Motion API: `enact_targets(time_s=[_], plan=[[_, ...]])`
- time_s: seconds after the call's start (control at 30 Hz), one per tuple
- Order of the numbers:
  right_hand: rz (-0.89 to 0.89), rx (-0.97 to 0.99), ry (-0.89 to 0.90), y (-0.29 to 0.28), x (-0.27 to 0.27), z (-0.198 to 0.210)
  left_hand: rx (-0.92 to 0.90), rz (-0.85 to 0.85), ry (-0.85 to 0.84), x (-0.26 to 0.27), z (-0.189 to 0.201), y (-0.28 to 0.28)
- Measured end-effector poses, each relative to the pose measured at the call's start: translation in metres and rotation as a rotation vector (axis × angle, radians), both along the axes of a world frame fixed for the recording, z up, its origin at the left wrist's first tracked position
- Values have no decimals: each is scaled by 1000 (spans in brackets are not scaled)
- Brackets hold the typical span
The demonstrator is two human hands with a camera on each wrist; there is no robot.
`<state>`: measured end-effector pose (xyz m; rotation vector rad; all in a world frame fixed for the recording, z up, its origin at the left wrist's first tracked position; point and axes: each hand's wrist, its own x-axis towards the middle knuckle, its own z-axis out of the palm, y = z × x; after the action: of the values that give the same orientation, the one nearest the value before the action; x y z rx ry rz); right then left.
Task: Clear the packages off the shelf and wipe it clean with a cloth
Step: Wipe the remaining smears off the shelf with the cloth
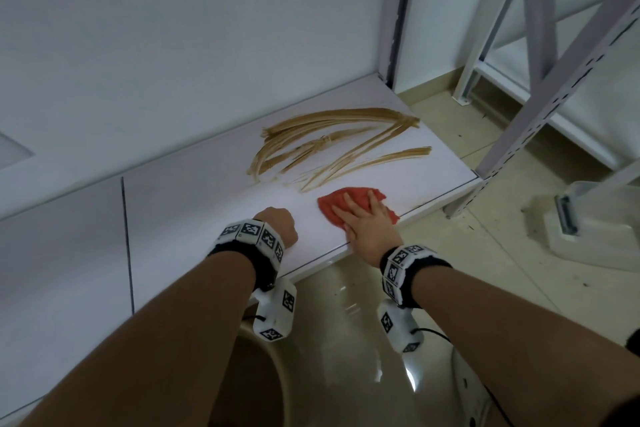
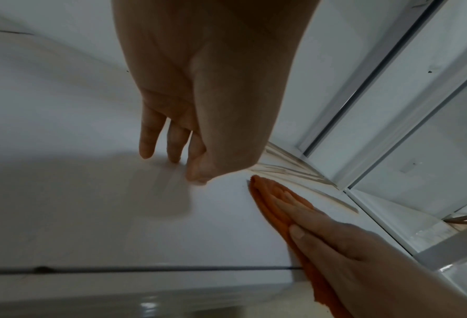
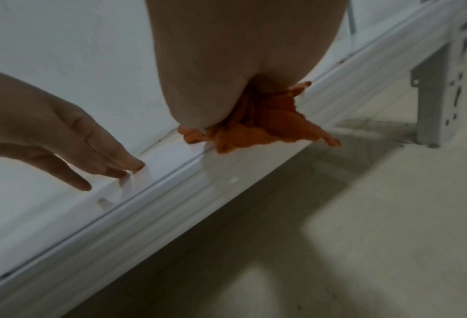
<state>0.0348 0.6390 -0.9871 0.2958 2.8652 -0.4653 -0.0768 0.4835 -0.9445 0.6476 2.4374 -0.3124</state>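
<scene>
No packages show on the shelf (image 1: 194, 204), so clearing looks done; from the left, the left hand (image 1: 277, 224) props straightened fingertips (image 2: 146, 148) on it, while the right hand (image 1: 367, 222) presses flat, fingers extended, on the cloth (image 1: 332, 206) near the front edge. Brown smears (image 1: 332, 146) beyond remain unwiped, plain from the head view, whereas only the right wrist view shows the cloth's corner (image 3: 327, 137) overhanging the shelf lip.

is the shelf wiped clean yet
No: brown streaks still cross the shelf beyond the cloth under the right hand.

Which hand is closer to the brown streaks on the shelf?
Right. The right hand presses flat on the red cloth just below the brown streaks. The left hand rests on the shelf farther left.
</scene>
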Motion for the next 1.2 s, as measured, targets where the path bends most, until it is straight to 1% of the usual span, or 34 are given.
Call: enact_targets(time_s=[0.1,0.17,0.27,0.4,0.47,0.53,0.6,0.63,0.7,0.77,0.87,0.93,1.0,1.1,1.2], plan=[[144,118,-36,20,-8,-12,18,3,0,-2,-2,-1],[140,121,-58,32,-12,-18,22,34,1,-3,2,-1],[24,113,-83,57,-16,-12,15,50,-19,-4,4,-1],[-234,70,-140,86,-2,6,-11,1,-16,-4,5,-1],[-296,91,-97,75,9,9,-27,-37,-23,-6,6,-2],[-306,89,-50,53,18,9,-36,-51,-36,-7,7,-4],[-249,61,-31,30,23,7,-43,-74,-44,-5,10,-4],[-190,47,-34,17,23,6,-50,-92,-43,-4,11,-4],[-34,41,-35,-6,21,3,-64,-128,-22,-3,9,-3],[113,60,-58,-19,18,1,-70,-126,-9,-1,7,-2],[224,82,-77,-9,15,3,-56,-96,3,-1,7,-1],[247,106,-78,8,13,5,-67,-104,9,-1,7,-2],[193,141,-81,33,5,-3,-96,-158,7,-1,7,-2],[44,174,-145,76,-5,-17,-126,-226,4,-1,7,-6],[-126,147,-181,98,-3,-12,-133,-253,8,-2,8,-8]])
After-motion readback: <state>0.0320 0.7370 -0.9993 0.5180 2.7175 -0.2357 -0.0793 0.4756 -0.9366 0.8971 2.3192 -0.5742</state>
